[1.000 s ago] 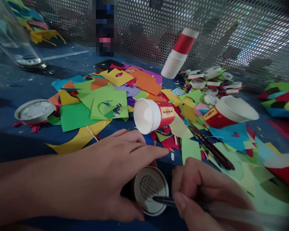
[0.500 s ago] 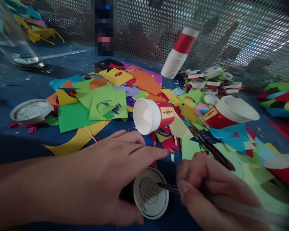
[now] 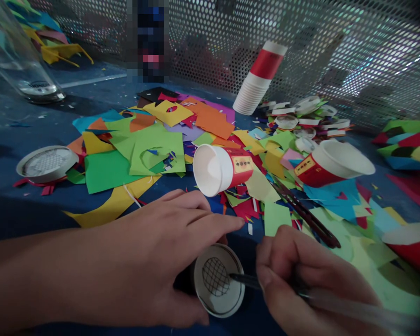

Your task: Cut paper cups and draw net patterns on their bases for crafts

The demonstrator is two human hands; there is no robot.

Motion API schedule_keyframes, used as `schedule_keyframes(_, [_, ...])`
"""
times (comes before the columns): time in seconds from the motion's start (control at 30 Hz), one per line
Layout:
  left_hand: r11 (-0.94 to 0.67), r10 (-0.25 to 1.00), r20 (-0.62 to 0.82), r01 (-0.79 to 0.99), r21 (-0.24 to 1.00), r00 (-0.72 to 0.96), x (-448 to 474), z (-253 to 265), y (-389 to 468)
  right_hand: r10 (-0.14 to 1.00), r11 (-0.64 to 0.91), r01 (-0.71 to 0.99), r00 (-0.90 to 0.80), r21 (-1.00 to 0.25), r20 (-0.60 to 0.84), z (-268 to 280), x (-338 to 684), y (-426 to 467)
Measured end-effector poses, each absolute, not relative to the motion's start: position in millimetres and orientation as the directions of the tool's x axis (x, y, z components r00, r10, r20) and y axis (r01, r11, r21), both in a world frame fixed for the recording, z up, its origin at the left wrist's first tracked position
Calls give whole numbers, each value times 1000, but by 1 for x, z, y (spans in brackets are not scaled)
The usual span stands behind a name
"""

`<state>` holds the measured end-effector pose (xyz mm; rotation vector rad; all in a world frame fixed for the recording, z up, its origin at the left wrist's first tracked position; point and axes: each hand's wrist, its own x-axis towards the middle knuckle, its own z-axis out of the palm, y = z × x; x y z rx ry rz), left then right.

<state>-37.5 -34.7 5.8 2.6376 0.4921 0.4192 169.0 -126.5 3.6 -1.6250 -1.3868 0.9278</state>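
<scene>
Between the thumb and fingers of my left hand [image 3: 150, 261] is a white paper cup bottom [image 3: 235, 291]; the hand hides its left edge and sides. A cross-hatched oval is drawn in black on its round face, with a dark line near the rim. My right hand [image 3: 301, 275] pinches a pen [image 3: 247, 280] with a dark front and a clear barrel. Its tip meets the white face just right of the hatched oval. Just beyond my left hand, a red and white paper cup [image 3: 215, 170] lies on its side.
Coloured paper scraps [image 3: 157, 149] spread across the blue table. Scissors [image 3: 310, 217] lie beyond my right hand. A tilted-looking cup stack [image 3: 259, 79] stands near the perforated screen [image 3: 210, 42]. A patterned cup bottom [image 3: 49, 163] and a glass [image 3: 44, 91] are at left; another cup [image 3: 339, 158] is at right.
The pen tip has moved slightly down along the right side of the hatched oval, and my right hand has shifted down with it. My left hand keeps its hold.
</scene>
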Motion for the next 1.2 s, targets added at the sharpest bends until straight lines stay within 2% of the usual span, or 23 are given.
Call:
schedule_keyframes(0.2, [-821, 417, 171, 289, 492, 893, -36, 8, -33, 991, -74, 174, 124, -982, -53, 2, 183, -120])
schedule_keyframes(0.53, [-836, 381, 177, 257, 485, 908, -31, 11, -35, 992, -127, 491, 53, -862, -116, 13, 173, -114])
schedule_keyframes(0.77, [-846, 387, 204, 257, 468, 899, -32, 9, -34, 998, -46, 522, -3, -852, -55, 10, 178, -115])
schedule_keyframes(0.9, [-835, 393, 180, 268, 481, 902, -32, 10, -35, 998, -41, 527, 60, -849, -10, 10, 175, -117])
schedule_keyframes(0.97, [-831, 396, 180, 267, 489, 901, -33, 10, -36, 999, 3, 537, 27, -843, 21, 9, 174, -119])
schedule_keyframes(1.13, [-836, 406, 197, 275, 475, 893, -34, 7, -37, 988, 97, 626, 34, -774, 151, 8, 173, -123])
schedule_keyframes(1.2, [-835, 411, 194, 283, 472, 891, -33, 7, -37, 987, 117, 654, 8, -747, 162, 7, 173, -124])
